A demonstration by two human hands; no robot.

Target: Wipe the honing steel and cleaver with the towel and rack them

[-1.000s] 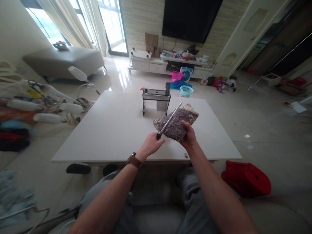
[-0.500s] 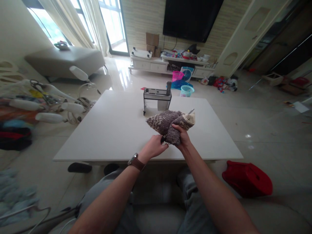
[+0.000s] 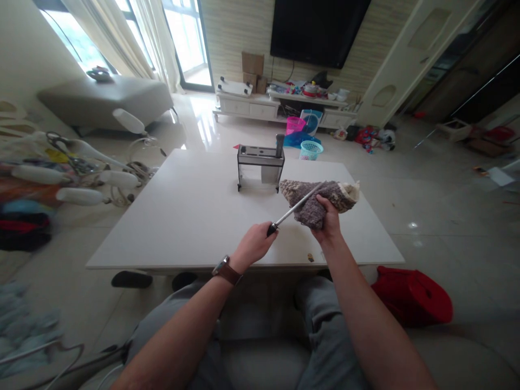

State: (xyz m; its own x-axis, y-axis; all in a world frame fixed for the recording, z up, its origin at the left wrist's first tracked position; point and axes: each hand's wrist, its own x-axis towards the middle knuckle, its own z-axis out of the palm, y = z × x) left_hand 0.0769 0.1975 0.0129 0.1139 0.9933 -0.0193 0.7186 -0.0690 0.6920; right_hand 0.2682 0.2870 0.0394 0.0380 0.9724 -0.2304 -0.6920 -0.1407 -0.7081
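My left hand (image 3: 252, 245) is closed round the dark handle of a thin steel rod (image 3: 293, 208) that slants up to the right. My right hand (image 3: 327, 219) grips a grey-brown fuzzy cloth (image 3: 317, 198) folded round the rod's far end, above the white table (image 3: 195, 216). The rod's tip is hidden inside the cloth. A brown watch sits on my left wrist.
A metal knife rack (image 3: 260, 166) with one dark handle standing in it rests at the table's far middle. A red bag (image 3: 411, 296) lies on the floor at right. Clutter with white handles (image 3: 77, 179) sits left of the table. A TV stand (image 3: 284, 105) and baskets are beyond.
My right hand wrapped the cloth round the rod near the handle, then slid it up and right along the rod toward the tip, baring the shaft. My left hand stayed put.
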